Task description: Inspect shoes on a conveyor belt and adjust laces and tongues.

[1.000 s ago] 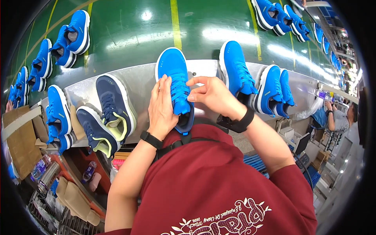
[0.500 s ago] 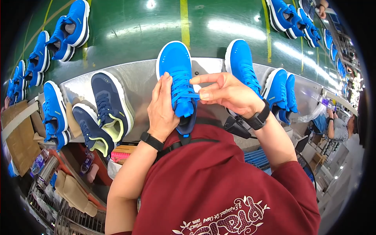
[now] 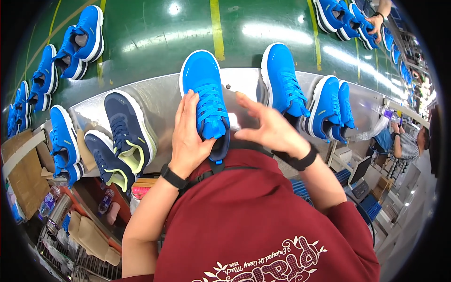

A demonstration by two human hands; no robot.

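A bright blue sneaker (image 3: 201, 70) with a white sole stands in front of me, toe pointing away, its heel close to my shirt. My left hand (image 3: 189, 131) holds its left side, fingers lying along the upper and thumb near the tongue. Blue laces (image 3: 210, 105) cross flat over the tongue. Just right of the shoe, my right hand (image 3: 275, 128) is open, thumb and fingers apart, with nothing in it. Another blue sneaker (image 3: 279, 70) stands beyond that hand, on the right.
Two navy sneakers (image 3: 129, 117) with lime lining sit on the metal ledge (image 3: 167, 94) at left. Blue sneakers (image 3: 329, 105) stand at right. More pairs line the green surface (image 3: 155, 23). Another person's hand (image 3: 376, 26) touches shoes at far right. A seated person (image 3: 406, 145) is beyond.
My right hand has let go of the lace, and its fingers have spread. My left hand stays on the sneaker. At far right, another person's hand has come down onto the shoes.
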